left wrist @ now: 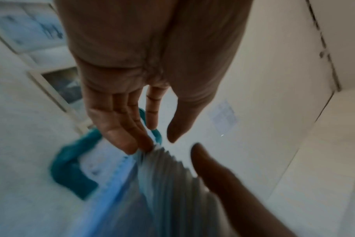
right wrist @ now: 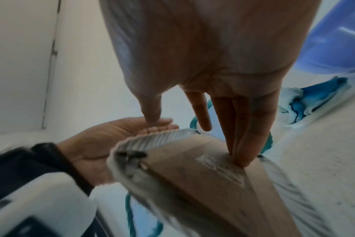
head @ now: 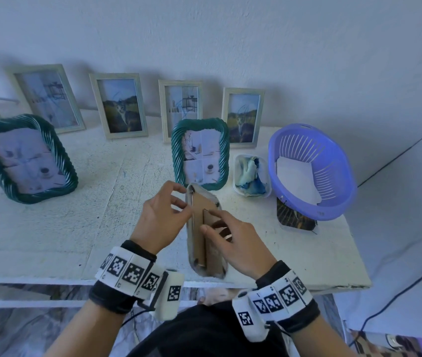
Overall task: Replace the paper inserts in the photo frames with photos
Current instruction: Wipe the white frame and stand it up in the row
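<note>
Face-down frame (head: 206, 230), at six o'clock on the table (head: 50, 228), near its front edge. My left hand (head: 162, 222) is relaxed and open at the ribbed rim; my right hand (head: 238, 244) presses straight fingers (right wrist: 243, 144) on the brown cardboard back (right wrist: 203, 176). I judge the back should be steadied flat while the small dark clips are turned. Rim: ridged, pale; backing: matte, stiff.

A face-down frame (head: 206, 235) lies at the bench's (head: 76, 228) front edge; an upright frame (head: 200, 153) stands behind it, a basket (head: 310, 171) to the right.
</note>
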